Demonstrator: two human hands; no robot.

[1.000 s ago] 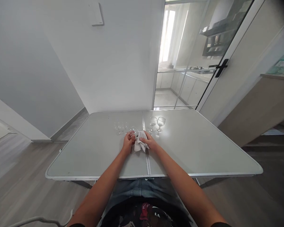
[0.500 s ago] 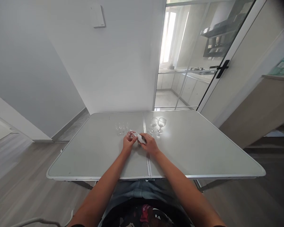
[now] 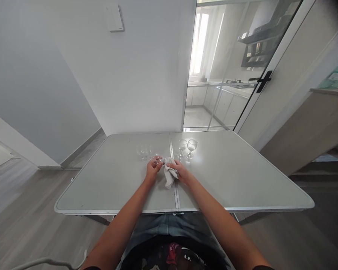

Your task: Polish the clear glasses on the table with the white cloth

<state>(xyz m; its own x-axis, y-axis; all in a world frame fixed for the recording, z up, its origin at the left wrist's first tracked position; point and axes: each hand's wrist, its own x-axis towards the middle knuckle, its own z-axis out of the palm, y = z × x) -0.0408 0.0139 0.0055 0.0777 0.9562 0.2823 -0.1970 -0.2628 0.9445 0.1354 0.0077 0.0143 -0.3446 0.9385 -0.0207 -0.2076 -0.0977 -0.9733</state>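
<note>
- left hand is grasping a clear glass over the left half of the desk, fingers curling around it, probably to steady something slippery; which part they are gripping is too small to tell.
- right hand is clasping a bunched white cloth just beside the glass, a loose end hanging toward the person; bunching is likely making a soft pad for the fingers.
- small glasses are standing beyond the left hand (count uncertain, they are fading into the pale top).
- two stemmed glasses are standing upright right of the seam, perhaps so the groups are not knocking together.
</note>
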